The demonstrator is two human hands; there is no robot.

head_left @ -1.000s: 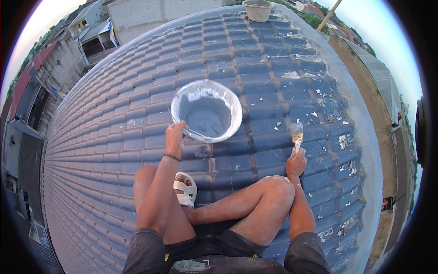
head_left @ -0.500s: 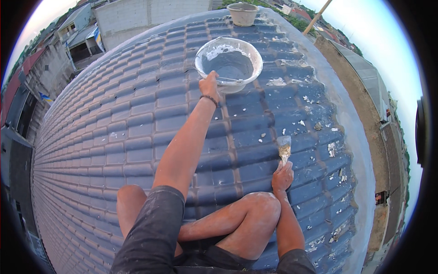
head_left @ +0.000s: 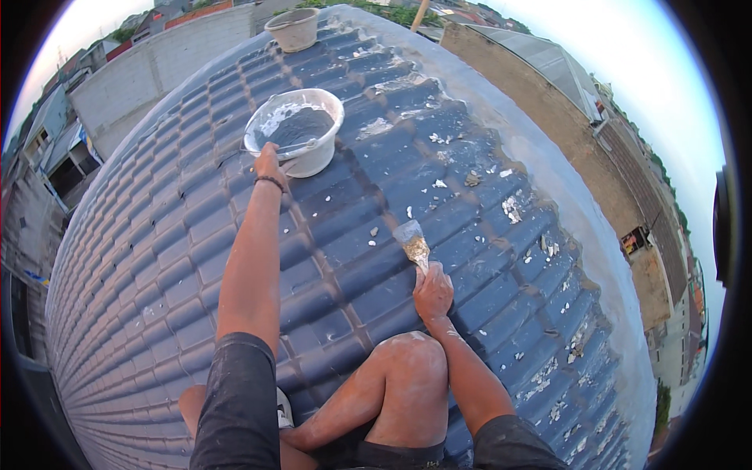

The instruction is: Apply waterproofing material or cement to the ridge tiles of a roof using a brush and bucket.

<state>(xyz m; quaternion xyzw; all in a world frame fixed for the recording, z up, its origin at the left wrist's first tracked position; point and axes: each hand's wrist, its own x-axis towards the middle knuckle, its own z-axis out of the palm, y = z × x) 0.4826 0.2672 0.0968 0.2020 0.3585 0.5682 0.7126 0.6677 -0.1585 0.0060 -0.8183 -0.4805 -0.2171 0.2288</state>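
I sit on a dark blue tiled roof [head_left: 157, 266]. My left hand [head_left: 267, 162] reaches far forward and grips the rim and wire handle of a white bucket [head_left: 296, 131] that holds grey paint. My right hand [head_left: 432, 293] rests on the tiles beside my bent knee [head_left: 407, 364] and holds a wide paintbrush [head_left: 413, 244], bristles pointing away from me. White flakes and chips lie scattered over the tiles to the right of the brush.
A second, greyish bucket [head_left: 293, 28] stands near the roof's far end. The roof's right edge [head_left: 603, 258] is a pale grey strip, with a drop to neighbouring buildings beyond. The left side slopes down toward lower houses.
My left arm has stretched out, pushing the white bucket farther up the roof from near my knee. My right hand with the brush has stayed about where it was.
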